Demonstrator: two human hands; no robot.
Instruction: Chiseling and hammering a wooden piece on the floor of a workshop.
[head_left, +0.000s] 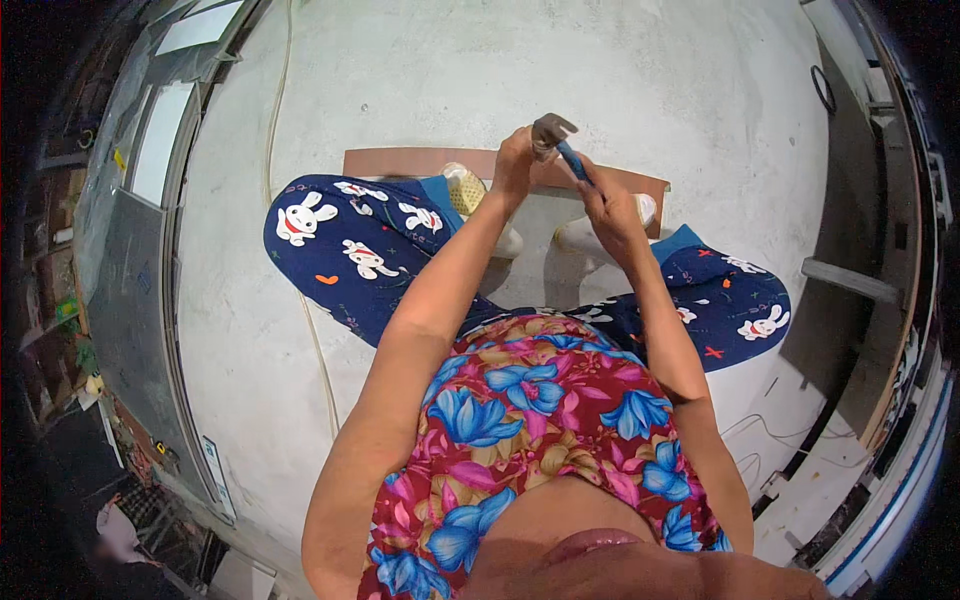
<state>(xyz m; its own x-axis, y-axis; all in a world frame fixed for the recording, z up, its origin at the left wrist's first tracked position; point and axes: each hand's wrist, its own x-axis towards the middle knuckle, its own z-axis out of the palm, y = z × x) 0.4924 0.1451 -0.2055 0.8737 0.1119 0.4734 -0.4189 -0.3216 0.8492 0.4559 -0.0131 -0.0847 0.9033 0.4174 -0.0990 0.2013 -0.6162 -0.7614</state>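
My right hand (pixel 612 208) is wrapped round the blue handle of a claw hammer (pixel 553 131). The hammer's metal head is beside my left hand (pixel 515 162), which is closed. Whatever its fingers hold, if anything, is hidden. Both hands are over a long brown board (pixel 410 163) that lies crosswise on the floor in front of me. My feet, in light-coloured footwear, rest at the board, one on each side of my hands.
The pale concrete floor (pixel 480 60) surrounds me. A thin cable (pixel 275 140) runs along it on the left, near grey panels (pixel 135 270) leaning there. At the right stand more boards, with a dark ring (pixel 823 89) nearby and thin wires (pixel 780 432) lower down.
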